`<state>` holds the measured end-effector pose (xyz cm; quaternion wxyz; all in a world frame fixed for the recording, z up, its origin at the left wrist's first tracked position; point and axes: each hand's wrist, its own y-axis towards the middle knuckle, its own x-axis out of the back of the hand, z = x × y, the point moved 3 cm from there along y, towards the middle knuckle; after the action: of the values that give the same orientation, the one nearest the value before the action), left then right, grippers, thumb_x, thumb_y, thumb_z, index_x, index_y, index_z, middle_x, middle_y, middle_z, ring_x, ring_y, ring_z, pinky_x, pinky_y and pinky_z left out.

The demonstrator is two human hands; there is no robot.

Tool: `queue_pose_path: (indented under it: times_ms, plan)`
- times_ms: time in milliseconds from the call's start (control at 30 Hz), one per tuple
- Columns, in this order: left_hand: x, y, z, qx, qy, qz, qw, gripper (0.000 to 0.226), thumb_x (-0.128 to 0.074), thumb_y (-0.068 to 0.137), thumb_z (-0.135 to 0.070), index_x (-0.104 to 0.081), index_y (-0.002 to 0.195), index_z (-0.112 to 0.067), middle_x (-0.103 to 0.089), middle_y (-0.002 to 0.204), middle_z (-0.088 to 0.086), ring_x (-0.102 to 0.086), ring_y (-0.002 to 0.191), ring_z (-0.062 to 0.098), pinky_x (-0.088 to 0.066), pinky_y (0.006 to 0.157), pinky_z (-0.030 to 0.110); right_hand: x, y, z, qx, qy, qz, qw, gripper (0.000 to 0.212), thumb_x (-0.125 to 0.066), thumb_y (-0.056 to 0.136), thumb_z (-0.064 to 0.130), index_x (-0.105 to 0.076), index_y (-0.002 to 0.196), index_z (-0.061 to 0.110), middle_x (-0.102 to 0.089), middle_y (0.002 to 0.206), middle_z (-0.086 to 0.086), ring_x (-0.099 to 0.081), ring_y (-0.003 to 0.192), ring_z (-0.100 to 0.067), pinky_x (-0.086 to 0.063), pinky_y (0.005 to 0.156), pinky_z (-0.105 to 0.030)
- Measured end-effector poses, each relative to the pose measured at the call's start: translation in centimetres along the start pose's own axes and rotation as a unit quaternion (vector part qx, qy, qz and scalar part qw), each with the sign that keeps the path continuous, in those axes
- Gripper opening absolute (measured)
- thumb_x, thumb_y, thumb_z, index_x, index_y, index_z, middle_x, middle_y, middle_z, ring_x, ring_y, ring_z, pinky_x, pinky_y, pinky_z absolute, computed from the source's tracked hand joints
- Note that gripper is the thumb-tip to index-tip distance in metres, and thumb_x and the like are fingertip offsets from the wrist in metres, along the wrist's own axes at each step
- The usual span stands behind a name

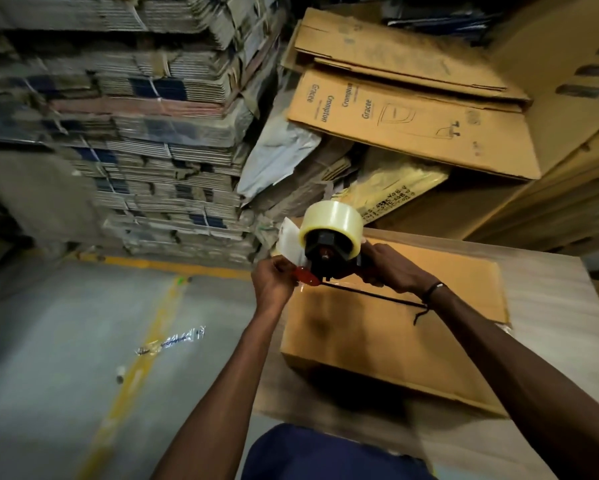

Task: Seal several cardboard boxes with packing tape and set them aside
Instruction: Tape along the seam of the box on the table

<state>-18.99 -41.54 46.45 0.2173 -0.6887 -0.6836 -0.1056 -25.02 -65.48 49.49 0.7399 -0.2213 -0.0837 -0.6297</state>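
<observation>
A tape dispenser [322,252] with a roll of clear packing tape [332,223] is held up above a closed brown cardboard box [388,341] lying on a wooden table [547,306]. My right hand [390,268] grips the dispenser's handle from the right. My left hand [274,280] pinches the loose end of the tape at the dispenser's red front, where a pale strip sticks up. The box's top flaps lie flat. A black cord hangs from my right wrist across the box.
Tall stacks of flattened cartons [135,133] rise at the left. Printed flat cartons [412,123] and plastic wrapping [277,157] lean behind the table. The grey floor [49,341] has a yellow line [142,358] and tape scraps [170,344].
</observation>
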Motion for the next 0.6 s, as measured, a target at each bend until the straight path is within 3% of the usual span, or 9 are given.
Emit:
queue_pose_path:
  times_ms: [67,133,200,300,467,600]
  plan:
    - [0.8,1.2,1.0,-0.007,-0.013,-0.015,1.000,0.033,-0.070,0.087,-0.002,-0.071,0.061,-0.023,-0.070,0.061,0.000,-0.067,0.058,0.012,-0.056,0.053,0.021,0.3,0.1,-0.4,-0.010,-0.021,-0.004,1.000,0.081,-0.018,0.107,0.067,-0.057,0.069,0.008,-0.055,0.058,-0.009,-0.043,0.051,-0.022,-0.038,0.057,-0.033]
    - [2.2,3.2,3.4,0.011,-0.032,-0.040,0.999,0.026,-0.078,0.089,-0.022,-0.074,0.064,-0.028,-0.073,0.062,-0.003,-0.071,0.059,0.018,-0.064,0.062,0.039,1.3,-0.3,-0.9,-0.021,-0.037,-0.012,0.999,0.082,-0.015,0.107,0.067,-0.058,0.070,0.007,-0.056,0.058,-0.010,-0.044,0.051,-0.021,-0.039,0.057,-0.031]
    - [3.7,4.6,5.4,0.013,-0.022,-0.053,0.998,0.023,-0.080,0.088,-0.028,-0.074,0.066,-0.031,-0.073,0.064,-0.004,-0.073,0.062,0.023,-0.064,0.067,0.047,2.8,-1.1,-1.6,-0.038,-0.047,-0.021,0.998,0.078,-0.014,0.108,0.063,-0.058,0.073,0.010,-0.057,0.058,-0.006,-0.044,0.050,-0.020,-0.039,0.054,-0.027]
    - [4.1,4.7,5.7,-0.015,-0.017,-0.023,0.999,0.023,-0.078,0.092,-0.020,-0.073,0.072,-0.030,-0.072,0.063,-0.004,-0.073,0.059,0.021,-0.065,0.066,0.047,3.7,-2.3,-2.9,-0.064,-0.048,-0.020,0.997,0.080,-0.011,0.108,0.062,-0.057,0.069,0.010,-0.054,0.056,-0.006,-0.041,0.049,-0.021,-0.038,0.053,-0.026]
    - [2.9,5.2,6.3,-0.036,0.002,-0.006,0.999,0.017,-0.077,0.093,-0.025,-0.075,0.076,-0.026,-0.073,0.063,-0.006,-0.071,0.056,0.010,-0.064,0.064,0.040,2.6,-2.6,-5.4,-0.092,-0.103,-0.035,0.990,0.084,-0.010,0.110,0.061,-0.057,0.065,0.007,-0.060,0.055,-0.010,-0.049,0.047,-0.021,-0.044,0.059,-0.031]
    - [2.1,6.1,7.4,-0.028,0.002,0.014,1.000,0.014,-0.075,0.094,-0.026,-0.079,0.082,-0.020,-0.074,0.065,-0.004,-0.071,0.056,0.012,-0.064,0.065,0.043,2.2,-2.6,-6.2,-0.093,-0.160,-0.061,0.981,0.087,-0.012,0.110,0.059,-0.057,0.058,0.006,-0.062,0.054,-0.006,-0.051,0.046,-0.015,-0.038,0.056,-0.020]
